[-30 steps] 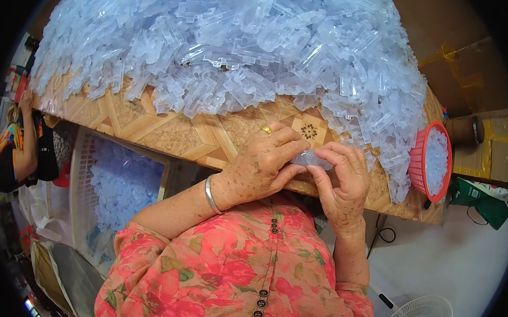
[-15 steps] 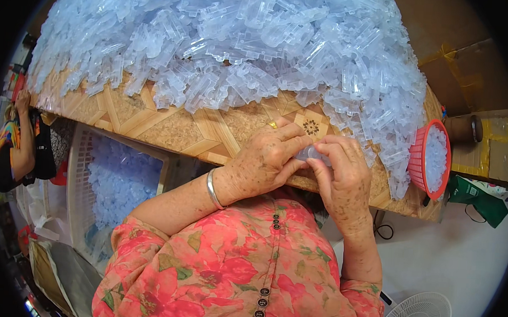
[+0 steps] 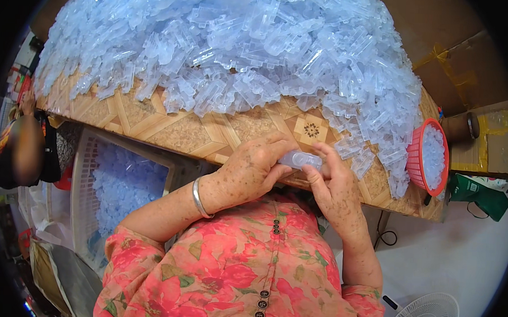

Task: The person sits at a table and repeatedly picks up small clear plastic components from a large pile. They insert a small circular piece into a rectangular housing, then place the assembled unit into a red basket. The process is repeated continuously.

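A small translucent plastic piece (image 3: 301, 159), with a rounded outline at its right end, is held between my hands just above the near edge of the table. My left hand (image 3: 254, 163) grips its left end between thumb and curled fingers. At the other end my right hand (image 3: 339, 190) pinches it, thumb underneath and index finger on the far side. Beyond them a large heap of clear, bluish plastic pieces (image 3: 224, 55) covers most of the tabletop. My fingers hide part of the held piece.
The table (image 3: 170, 123) has a wood-patterned top. A red basket (image 3: 416, 160) of small clear parts hangs at its right end. Below left stands a pale crate (image 3: 86, 174) full of bluish plastic. A white fan (image 3: 428, 316) is at lower right. Another person's arm (image 3: 28, 143) shows at far left.
My fingers have spread from around the plastic piece, so more of it shows. My left hand has shifted slightly left and down. The other person's arm at far left has moved.
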Available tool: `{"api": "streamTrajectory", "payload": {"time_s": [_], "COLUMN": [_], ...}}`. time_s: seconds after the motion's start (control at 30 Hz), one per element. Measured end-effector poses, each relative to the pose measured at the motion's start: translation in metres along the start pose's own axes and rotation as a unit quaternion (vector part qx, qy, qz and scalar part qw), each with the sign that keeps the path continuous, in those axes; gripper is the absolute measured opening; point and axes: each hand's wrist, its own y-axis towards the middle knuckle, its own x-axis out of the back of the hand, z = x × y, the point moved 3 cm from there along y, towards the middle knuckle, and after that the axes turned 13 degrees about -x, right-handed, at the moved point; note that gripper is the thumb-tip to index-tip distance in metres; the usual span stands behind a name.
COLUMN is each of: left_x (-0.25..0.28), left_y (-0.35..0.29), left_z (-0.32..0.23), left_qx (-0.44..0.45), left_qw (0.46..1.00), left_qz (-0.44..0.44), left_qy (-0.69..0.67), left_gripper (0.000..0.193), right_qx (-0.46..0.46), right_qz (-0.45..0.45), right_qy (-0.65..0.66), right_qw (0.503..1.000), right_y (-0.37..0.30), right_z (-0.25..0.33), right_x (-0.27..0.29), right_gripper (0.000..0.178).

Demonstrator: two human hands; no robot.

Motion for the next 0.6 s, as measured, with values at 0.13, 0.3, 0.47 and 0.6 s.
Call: {"api": "streamTrajectory", "payload": {"time_s": [0.13,0.3,0.47,0.6], "left_x": [0.003,0.009,0.01,0.008], "left_y": [-0.001,0.011,0.016,0.016], "left_z": [0.002,0.007,0.007,0.007], "left_qx": [0.146,0.241,0.301,0.309], "left_qw": [0.976,0.919,0.879,0.872], "left_qz": [0.032,0.08,0.08,0.069], "left_qy": [-0.161,-0.3,-0.361,-0.374], "left_gripper": [0.034,0.037,0.037,0.036], "right_qx": [-0.101,-0.169,-0.202,-0.23], "right_qz": [0.13,0.237,0.291,0.313], "right_qy": [0.105,0.189,0.213,0.216], "right_qw": [0.981,0.938,0.911,0.896], "right_y": [0.008,0.015,0.027,0.029], "right_z": [0.005,0.007,-0.001,-0.001], "right_x": [0.001,0.005,0.001,0.0], "right_gripper": [0.04,0.044,0.046,0.046]}}
